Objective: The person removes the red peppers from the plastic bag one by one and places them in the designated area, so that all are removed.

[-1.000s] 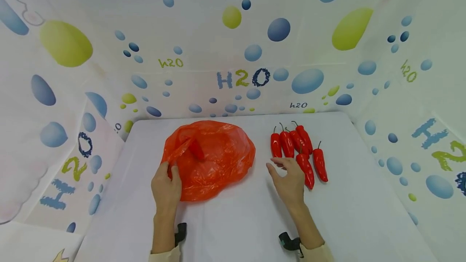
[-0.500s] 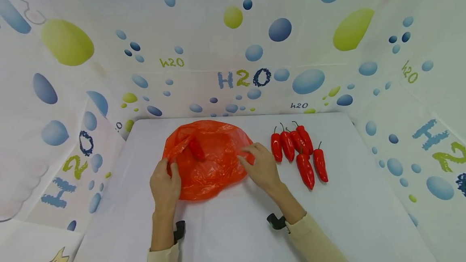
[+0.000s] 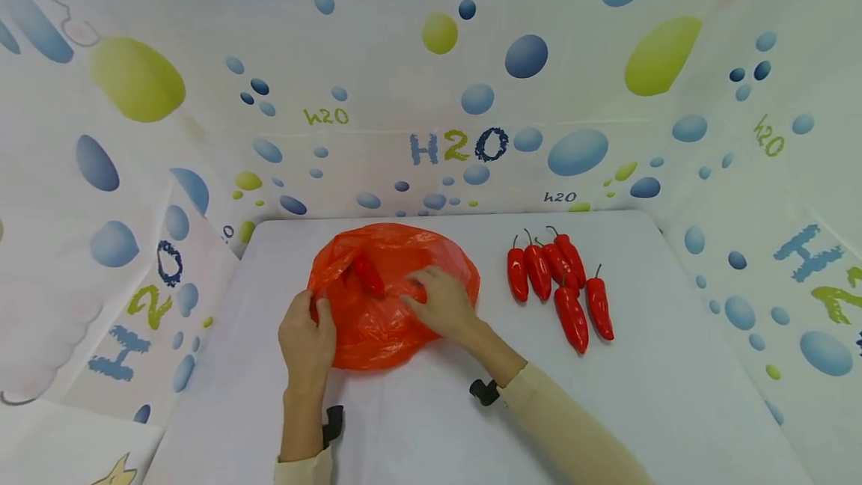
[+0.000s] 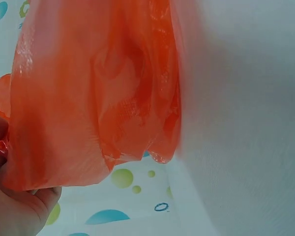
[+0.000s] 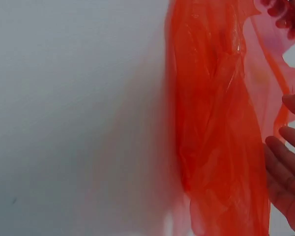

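Note:
A thin orange-red plastic bag (image 3: pixel 397 350) lies spread with its mouth facing up on the table. One red chili pepper (image 3: pixel 368 274) shows inside it. My left hand (image 3: pixel 306 335) pinches the bag's left rim between thumb and fingers; the left wrist view shows the plastic (image 4: pixel 64 123) hanging from that grip. Over the right part of the bag's mouth is my right hand (image 3: pixel 444 304), its fingers apart and slightly bent. Nothing shows between those fingers (image 5: pixel 287 157) in the right wrist view.
To the right of the bag, several glossy red chili peppers (image 3: pixel 571 316) with dark stems lie grouped on the white table (image 3: pixel 417 425). A white sheet (image 3: pixel 377 43) printed with blue and green spots stands behind and at both sides.
My right hand has moved left from beside the loose peppers to over the bag. The left hand keeps its hold on the rim. The loose peppers have stayed put.

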A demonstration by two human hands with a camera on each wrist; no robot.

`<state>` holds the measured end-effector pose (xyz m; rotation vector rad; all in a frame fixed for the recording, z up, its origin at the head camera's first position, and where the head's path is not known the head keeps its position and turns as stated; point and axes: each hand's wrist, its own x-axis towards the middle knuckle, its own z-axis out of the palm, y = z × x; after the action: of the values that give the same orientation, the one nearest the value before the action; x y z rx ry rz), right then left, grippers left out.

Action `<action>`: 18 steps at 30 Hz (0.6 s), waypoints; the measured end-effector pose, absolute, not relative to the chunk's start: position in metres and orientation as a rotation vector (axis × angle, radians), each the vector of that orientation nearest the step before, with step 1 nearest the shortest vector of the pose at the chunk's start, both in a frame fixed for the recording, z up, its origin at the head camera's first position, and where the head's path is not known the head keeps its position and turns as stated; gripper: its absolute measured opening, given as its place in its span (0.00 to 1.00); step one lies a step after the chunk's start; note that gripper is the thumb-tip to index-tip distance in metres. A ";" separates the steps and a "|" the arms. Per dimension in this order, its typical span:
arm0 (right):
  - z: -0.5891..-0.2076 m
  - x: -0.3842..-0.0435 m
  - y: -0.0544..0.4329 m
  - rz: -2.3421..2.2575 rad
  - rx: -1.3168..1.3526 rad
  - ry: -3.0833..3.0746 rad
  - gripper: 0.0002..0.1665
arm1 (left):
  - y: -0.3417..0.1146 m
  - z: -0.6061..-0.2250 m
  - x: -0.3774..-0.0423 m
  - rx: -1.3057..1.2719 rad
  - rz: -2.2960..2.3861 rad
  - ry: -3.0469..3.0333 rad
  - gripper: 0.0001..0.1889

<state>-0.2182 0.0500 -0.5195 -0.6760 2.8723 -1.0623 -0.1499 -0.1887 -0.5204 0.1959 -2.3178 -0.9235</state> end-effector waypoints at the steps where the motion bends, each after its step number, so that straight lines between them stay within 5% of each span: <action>1: -0.519 -0.219 0.047 -1.054 -0.676 2.860 0.28 | -0.189 -0.520 -0.150 0.193 -0.921 -2.315 0.11; 18: -0.527 -0.244 0.003 -1.000 -0.645 2.765 0.32 | -0.196 -0.516 -0.156 0.143 -0.900 -2.277 0.11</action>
<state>-0.2444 0.0031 -0.5271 -0.6451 2.7653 -1.0002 -0.1563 -0.1963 -0.5156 0.1429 -2.2768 -0.8997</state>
